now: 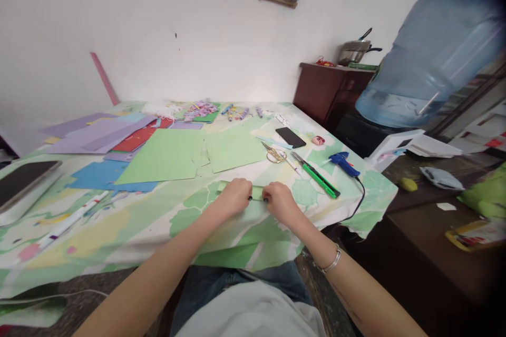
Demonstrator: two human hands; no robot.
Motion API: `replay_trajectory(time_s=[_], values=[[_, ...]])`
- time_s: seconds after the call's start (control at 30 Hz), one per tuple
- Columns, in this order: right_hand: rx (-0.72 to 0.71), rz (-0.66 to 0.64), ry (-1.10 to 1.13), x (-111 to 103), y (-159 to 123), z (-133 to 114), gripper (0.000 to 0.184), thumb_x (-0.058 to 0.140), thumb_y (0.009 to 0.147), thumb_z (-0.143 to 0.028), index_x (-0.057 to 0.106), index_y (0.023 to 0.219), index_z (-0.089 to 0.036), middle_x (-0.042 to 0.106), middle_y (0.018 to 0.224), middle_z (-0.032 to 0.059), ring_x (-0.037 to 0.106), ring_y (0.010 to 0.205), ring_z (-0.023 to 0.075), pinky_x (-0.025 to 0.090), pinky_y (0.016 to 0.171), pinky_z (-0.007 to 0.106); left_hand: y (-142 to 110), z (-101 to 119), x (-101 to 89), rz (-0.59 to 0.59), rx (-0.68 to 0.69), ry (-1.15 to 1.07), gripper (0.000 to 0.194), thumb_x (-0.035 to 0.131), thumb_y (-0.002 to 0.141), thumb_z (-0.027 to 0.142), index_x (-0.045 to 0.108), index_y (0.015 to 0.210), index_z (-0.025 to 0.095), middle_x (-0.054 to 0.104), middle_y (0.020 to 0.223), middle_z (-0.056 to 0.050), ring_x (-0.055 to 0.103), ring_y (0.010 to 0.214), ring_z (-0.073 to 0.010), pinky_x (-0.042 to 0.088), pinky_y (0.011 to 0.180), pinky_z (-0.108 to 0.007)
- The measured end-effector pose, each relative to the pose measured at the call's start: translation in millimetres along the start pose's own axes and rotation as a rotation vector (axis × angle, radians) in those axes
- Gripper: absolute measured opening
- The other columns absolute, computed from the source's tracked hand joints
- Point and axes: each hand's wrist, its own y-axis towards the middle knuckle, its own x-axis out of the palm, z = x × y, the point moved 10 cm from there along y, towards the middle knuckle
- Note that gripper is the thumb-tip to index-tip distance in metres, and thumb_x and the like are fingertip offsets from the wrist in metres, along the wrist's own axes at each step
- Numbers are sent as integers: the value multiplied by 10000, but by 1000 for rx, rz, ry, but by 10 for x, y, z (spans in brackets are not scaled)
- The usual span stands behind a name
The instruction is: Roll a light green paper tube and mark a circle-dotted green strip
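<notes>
The left hand (237, 196) and the right hand (280, 202), both with fingers curled nearly closed, pinch a strip of pale green paper (256, 192) that spans the gap between them, near the front of the surface (241, 231), below larger green sheets (235, 151).

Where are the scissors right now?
In the head view, the scissors lie on the table right of centre, beyond the right hand, between the green paper and the green cutter.
</notes>
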Motion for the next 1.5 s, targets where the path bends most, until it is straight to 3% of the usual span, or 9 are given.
replay_trajectory(time_s=[0.13,0.37,0.63,0.83,0.97,1.07,1.2,1.5], values=[[26,-38,66,-55,18,41,273,479,668,-13,696,716,-171,677,745,54,584,729,165,355,658,232,-7,148,31,24,88,-24,159,447,747,73,563,749,181,581,801,-44,528,808,-184,380,719,-273],[9,-7,161,-145,-64,99,180,539,679,-23,665,691,-152,629,727,36,565,738,141,359,666,211,104,144,180,11,44,-2,180,451,707,33,579,728,157,585,760,-68,543,777,-207,378,674,-290],[44,17,98,-64,-58,141,173,516,756,-45,660,712,-129,562,758,51,526,772,143,349,698,226,101,170,150,-1,31,24,197,422,722,21,579,725,140,580,764,-99,542,770,-233,373,661,-315],[59,-10,118,-81,-59,185,91,577,745,-104,653,717,-145,576,714,28,520,718,137,335,662,224,115,127,195,21,43,-46,176,447,719,31,574,713,153,583,765,-74,532,761,-210,384,680,-302],[83,32,78,-75,-76,204,115,540,745,-74,615,690,-140,581,731,38,516,736,141,333,676,229,38,99,111,58,76,-111,151,454,742,57,554,719,167,562,769,-45,516,785,-184,388,706,-278],[82,41,48,-54,-38,217,136,511,746,-56,600,687,-141,573,753,45,511,741,142,333,676,233,-107,-76,-70,111,86,-146,141,436,775,80,521,717,177,532,771,-29,499,809,-172,381,721,-265],[81,77,72,-79,59,268,121,517,755,-67,599,700,-137,568,765,46,509,744,140,339,686,230,-294,-499,-267,149,-5,-172,155,442,764,71,478,657,177,514,717,-24,483,720,-164,369,669,-262],[82,46,85,-57,157,288,98,562,752,-97,629,696,-141,577,746,38,509,727,135,335,680,229,-268,-851,-227,76,-221,-102,140,551,742,171,544,602,164,592,689,-43,525,695,-170,367,645,-265]])
